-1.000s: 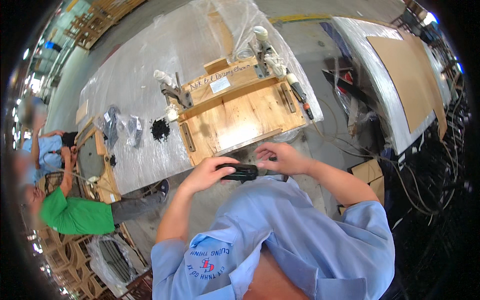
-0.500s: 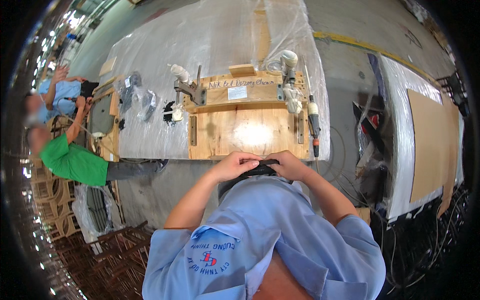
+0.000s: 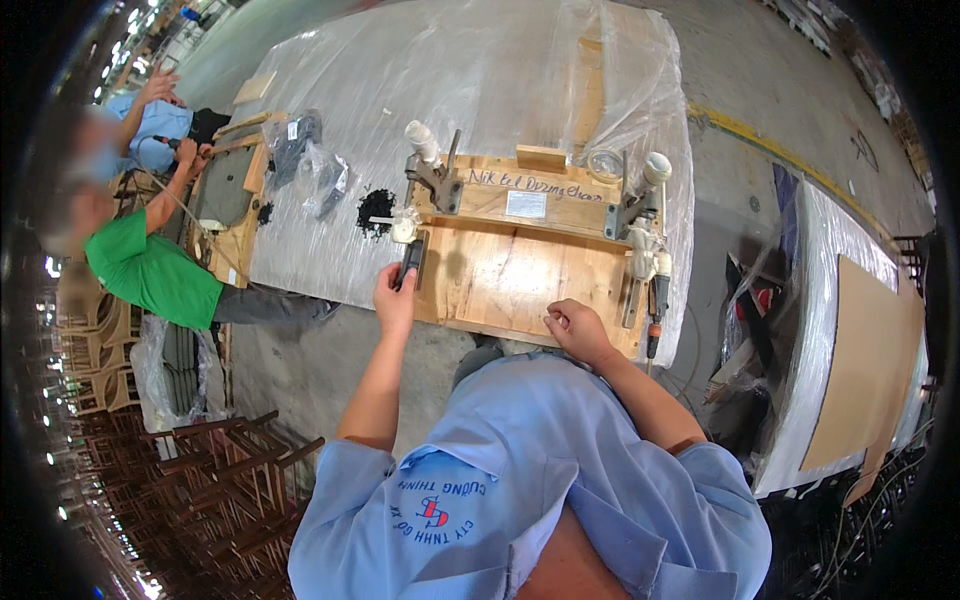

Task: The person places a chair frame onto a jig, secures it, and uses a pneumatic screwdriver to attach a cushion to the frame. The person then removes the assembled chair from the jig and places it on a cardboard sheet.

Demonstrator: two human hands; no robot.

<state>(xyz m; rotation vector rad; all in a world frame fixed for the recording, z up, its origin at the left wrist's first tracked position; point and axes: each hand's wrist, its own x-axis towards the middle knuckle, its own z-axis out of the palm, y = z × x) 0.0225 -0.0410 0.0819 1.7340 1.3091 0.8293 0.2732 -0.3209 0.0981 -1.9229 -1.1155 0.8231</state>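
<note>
At the left end of a wooden jig [image 3: 500, 275], my left hand [image 3: 394, 305] is closed on a short black strip [image 3: 411, 256]. The strip stands along the jig's left metal guide, just below the left toggle clamp [image 3: 432, 185]. My right hand [image 3: 580, 332] is over the jig's front edge with its fingers curled in; whatever they may hold is hidden. On the jig's right side sits another toggle clamp [image 3: 632, 215], with a metal guide slot [image 3: 633, 303] below it.
A pile of small black pieces [image 3: 376, 212] lies on the plastic-wrapped table [image 3: 340, 255] left of the jig. A power screwdriver [image 3: 656, 318] rests at the right. Two people work at the far left, one in a green shirt [image 3: 160, 270]. A cardboard-topped stack [image 3: 860, 360] stands right.
My hands have parted from the black strip held between them at my waist. The left has carried a strip forward to the jig's left guide; the right has moved over its front edge.
</note>
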